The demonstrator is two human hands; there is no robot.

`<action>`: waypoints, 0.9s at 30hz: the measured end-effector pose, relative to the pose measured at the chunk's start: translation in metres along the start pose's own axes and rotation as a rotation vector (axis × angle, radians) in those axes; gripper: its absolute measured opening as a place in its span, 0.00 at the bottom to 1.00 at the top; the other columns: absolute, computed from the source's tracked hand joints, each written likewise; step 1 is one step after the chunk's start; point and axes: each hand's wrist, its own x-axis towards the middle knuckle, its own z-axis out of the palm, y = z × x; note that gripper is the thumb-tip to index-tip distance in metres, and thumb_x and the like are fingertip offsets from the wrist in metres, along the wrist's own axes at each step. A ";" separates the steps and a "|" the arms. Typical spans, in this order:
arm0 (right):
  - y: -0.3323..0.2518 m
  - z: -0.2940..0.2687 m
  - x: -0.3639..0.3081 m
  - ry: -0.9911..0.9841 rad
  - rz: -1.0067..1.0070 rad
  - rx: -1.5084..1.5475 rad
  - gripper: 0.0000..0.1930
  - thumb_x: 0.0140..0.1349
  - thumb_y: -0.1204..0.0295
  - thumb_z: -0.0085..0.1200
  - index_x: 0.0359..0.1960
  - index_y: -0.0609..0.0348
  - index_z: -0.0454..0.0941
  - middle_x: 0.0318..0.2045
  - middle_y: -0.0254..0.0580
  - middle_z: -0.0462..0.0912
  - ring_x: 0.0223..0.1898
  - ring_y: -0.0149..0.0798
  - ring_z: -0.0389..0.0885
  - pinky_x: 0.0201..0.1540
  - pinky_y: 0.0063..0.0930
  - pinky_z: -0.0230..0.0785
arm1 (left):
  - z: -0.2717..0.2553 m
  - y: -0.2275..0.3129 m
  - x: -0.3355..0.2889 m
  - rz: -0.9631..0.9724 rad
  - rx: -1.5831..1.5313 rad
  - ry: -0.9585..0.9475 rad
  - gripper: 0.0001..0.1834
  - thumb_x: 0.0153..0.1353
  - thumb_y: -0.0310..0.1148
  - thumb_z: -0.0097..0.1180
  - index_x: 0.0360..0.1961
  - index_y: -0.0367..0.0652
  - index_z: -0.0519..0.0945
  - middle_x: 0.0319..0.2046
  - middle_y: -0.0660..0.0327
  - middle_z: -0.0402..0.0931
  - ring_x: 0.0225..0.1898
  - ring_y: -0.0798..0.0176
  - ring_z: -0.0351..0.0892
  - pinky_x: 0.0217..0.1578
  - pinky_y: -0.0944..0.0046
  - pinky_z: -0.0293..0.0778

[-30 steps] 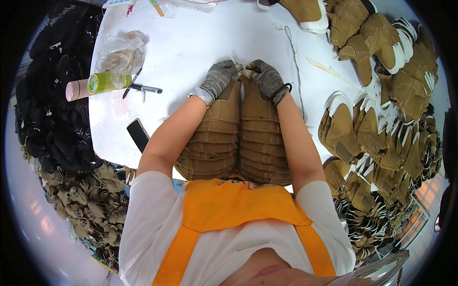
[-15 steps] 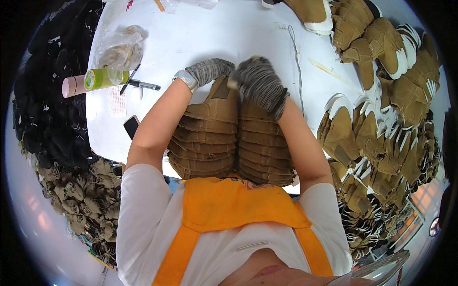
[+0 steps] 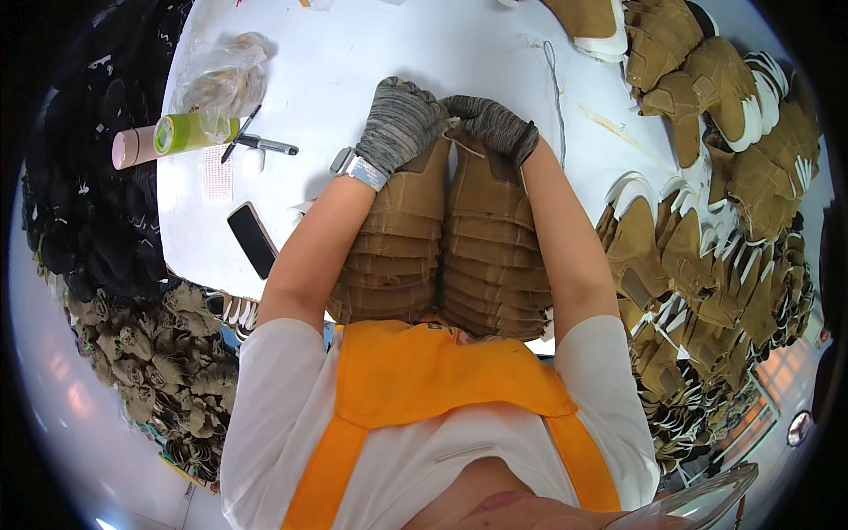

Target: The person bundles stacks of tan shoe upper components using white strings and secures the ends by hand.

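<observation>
Two stacks of brown shoe parts (image 3: 389,256) lie side by side on a white surface (image 3: 336,57), directly in front of the person, a narrow dark gap between them. Their near ends reach an orange apron (image 3: 442,375); their outer edges run alongside the forearms. At the far ends, the left hand (image 3: 403,125) and right hand (image 3: 496,125), both in grey striped gloves, come together at a thin pale string (image 3: 454,124). The fingers of both hands curl inward; their tips are hidden, so I cannot tell whether they pinch it. A watch (image 3: 361,169) sits on the left wrist.

Beyond the hands, a broad stretch of white surface shows to the upper edge. On the right, a strip of it separates the right hand from a thin grey cord (image 3: 555,79), with more brown shoe parts crowding the right edge. Toward the left edge are a plastic bag (image 3: 221,84), a green container (image 3: 193,132) and a pink bottle (image 3: 132,147) jutting past the rim, pens (image 3: 272,146) and, near the left forearm, a phone (image 3: 253,240). Left of the rim lies a black pile (image 3: 97,185).
</observation>
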 end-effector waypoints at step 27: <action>-0.006 0.011 -0.006 0.349 -0.190 -0.757 0.20 0.53 0.76 0.57 0.50 0.45 0.76 0.37 0.28 0.82 0.44 0.33 0.75 0.53 0.32 0.62 | 0.011 0.003 -0.005 -0.145 -0.277 0.100 0.15 0.56 0.45 0.55 0.34 0.46 0.83 0.30 0.62 0.80 0.35 0.59 0.78 0.42 0.60 0.69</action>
